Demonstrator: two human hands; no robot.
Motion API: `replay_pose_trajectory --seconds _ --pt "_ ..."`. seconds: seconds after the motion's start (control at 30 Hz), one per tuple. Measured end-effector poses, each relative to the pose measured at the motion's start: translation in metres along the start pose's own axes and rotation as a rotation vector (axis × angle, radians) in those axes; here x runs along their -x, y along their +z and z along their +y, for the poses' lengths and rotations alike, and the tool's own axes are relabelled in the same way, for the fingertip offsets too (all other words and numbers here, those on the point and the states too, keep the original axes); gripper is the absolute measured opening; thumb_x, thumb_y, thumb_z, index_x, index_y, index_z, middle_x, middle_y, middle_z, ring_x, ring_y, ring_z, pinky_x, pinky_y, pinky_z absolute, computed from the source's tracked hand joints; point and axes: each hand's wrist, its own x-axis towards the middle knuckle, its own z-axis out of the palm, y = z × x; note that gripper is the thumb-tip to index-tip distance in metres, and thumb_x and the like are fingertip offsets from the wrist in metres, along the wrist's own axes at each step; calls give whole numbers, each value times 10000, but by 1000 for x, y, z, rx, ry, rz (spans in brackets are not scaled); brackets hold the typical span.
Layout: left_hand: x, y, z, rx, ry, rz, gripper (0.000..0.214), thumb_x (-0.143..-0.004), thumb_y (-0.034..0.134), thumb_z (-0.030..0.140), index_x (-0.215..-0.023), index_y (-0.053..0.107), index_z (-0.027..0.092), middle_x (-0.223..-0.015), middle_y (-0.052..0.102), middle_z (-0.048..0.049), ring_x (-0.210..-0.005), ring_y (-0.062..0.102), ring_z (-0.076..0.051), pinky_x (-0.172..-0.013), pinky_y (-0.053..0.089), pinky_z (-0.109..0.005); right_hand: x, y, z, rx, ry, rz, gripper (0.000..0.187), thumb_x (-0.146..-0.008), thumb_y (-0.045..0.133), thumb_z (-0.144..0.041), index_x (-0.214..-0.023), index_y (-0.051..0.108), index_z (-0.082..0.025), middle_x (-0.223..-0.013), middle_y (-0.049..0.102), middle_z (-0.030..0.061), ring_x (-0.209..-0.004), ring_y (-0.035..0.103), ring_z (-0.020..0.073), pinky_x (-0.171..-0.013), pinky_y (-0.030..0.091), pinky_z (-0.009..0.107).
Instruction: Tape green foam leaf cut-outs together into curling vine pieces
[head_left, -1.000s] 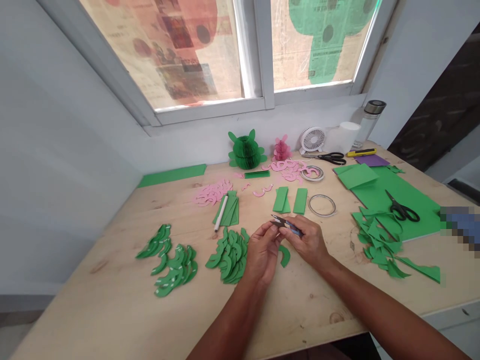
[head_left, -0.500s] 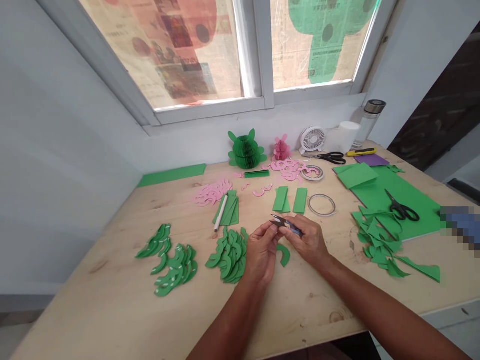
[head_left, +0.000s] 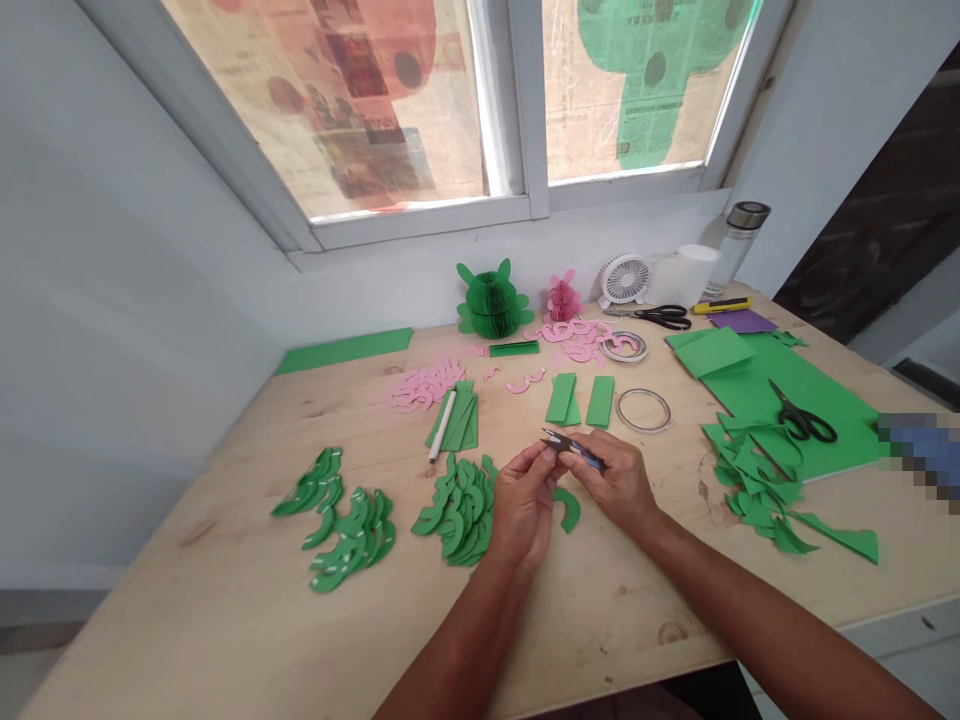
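Note:
In my right hand (head_left: 616, 480) is a pair of small snips (head_left: 581, 452) with dark blades and some blue on the handle, the tips pointing left. The fingers of my left hand (head_left: 525, 500) are pinched together close against the blades; whatever is between them is hidden. A curved green paper piece (head_left: 571, 512) shows between the two hands, partly covered by the left one. Just left of my left hand lies a heap of green paper arcs (head_left: 459, 515). Farther left are more green arcs with white strips (head_left: 356, 540).
Green scraps (head_left: 757, 485) and black-handled scissors (head_left: 806, 420) lie right, by a green sheet (head_left: 840, 420). Ahead are green rectangles (head_left: 600, 402), a tape roll (head_left: 646, 410), a white marker (head_left: 442, 427) and pink arcs (head_left: 427, 385). Paper figures (head_left: 493, 305) and a fan (head_left: 625, 278) stand behind.
Both hands and the snips stay almost exactly where they were. The view has shifted very slightly.

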Motion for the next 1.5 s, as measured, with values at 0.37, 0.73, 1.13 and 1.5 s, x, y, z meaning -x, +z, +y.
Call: replay_pose_trajectory --seconds 0.37,0.73,1.13,1.5 --pt "-1 -1 -1 7 7 11 134 -603 755 146 -728 708 139 -797 702 -44 -736 629 -120 -739 489 -245 0 0 0 44 -20 24 260 -852 528 -350 -1019 665 -206 -845 691 68 -778 635 186 -695 511 285" --pt "0 0 0 10 6 29 149 -580 768 150 -716 708 139 -777 703 -43 -737 628 -122 -728 489 -239 1 1 0 49 -18 25 276 -848 536 -345 -1061 653 -213 -869 689 69 -797 634 184 -710 512 286" --pt "1 0 0 21 -2 13 158 -589 763 148 -736 705 131 -786 704 -44 -752 627 -117 -747 481 -235 1 0 -1 72 -13 42 270 -837 554 -344 -1043 662 -205 -864 692 68 -788 640 183 -715 513 278" --pt "1 0 1 10 4 -1 150 -598 756 143 -740 709 131 -788 704 -47 -751 622 -117 -760 478 -244 2 0 -1 99 -7 46 263 -838 553 -345 -1018 669 -194 -860 692 67 -783 637 180 -707 508 277"
